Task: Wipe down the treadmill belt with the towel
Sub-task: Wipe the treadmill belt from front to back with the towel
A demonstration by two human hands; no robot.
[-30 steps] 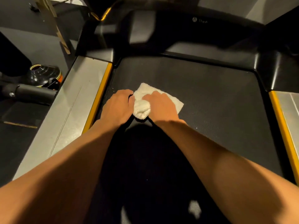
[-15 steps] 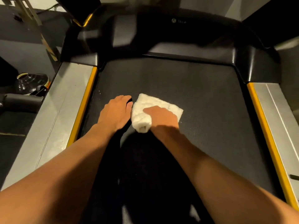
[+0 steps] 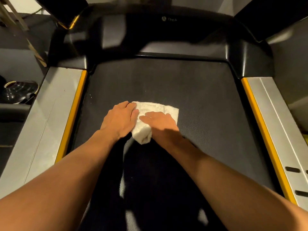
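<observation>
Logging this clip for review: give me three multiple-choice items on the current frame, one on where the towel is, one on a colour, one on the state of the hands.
1. Where is the towel?
A. on the treadmill belt
B. on a side rail
C. on the floor

2. What colour are the strips bordering the belt?
A. red
B. yellow
C. blue

3. How are the hands placed?
A. both lifted clear
B. only one on the towel
C. both on the towel

Key: 1 A, it lies on the dark belt. 2 B, both edges are yellow. 3 C, the left hand and right hand lie flat on it.
</observation>
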